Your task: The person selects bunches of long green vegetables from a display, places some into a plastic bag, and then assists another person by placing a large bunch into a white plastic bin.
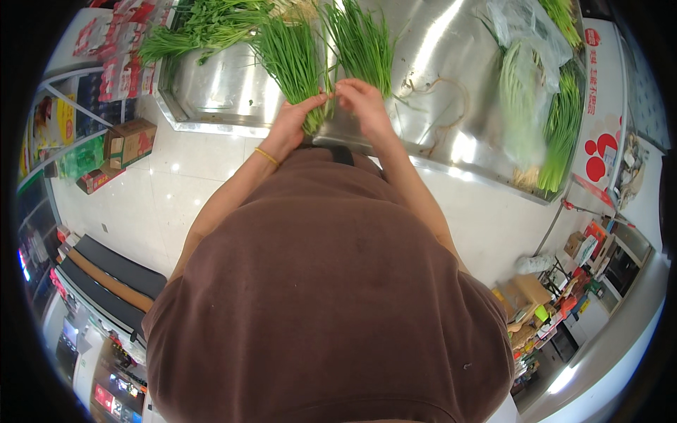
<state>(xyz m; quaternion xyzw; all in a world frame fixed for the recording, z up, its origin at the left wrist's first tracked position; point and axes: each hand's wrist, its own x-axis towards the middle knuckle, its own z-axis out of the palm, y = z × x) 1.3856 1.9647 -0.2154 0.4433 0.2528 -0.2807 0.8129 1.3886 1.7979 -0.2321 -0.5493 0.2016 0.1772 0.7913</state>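
Note:
My left hand [291, 122] grips the lower end of a bunch of green garlic chives [292, 58] near the front edge of a stainless steel counter [211, 113]. Close on its right, my right hand [365, 100] has its thumb and index finger together at the bunch's side, by a few loose stalks. Whether a stalk is pinched between those fingertips is too small to tell. Just beyond the right hand, a second bunch of chives [365, 45] lies on the metal.
Leafy greens [225, 24] lie at the counter's far left. On the right are a plastic-wrapped bunch of pale green vegetables [515, 100] and more long green stalks [561, 127]. Brown roots or string [465, 100] lie on the metal. A cardboard box [129, 143] stands on the left.

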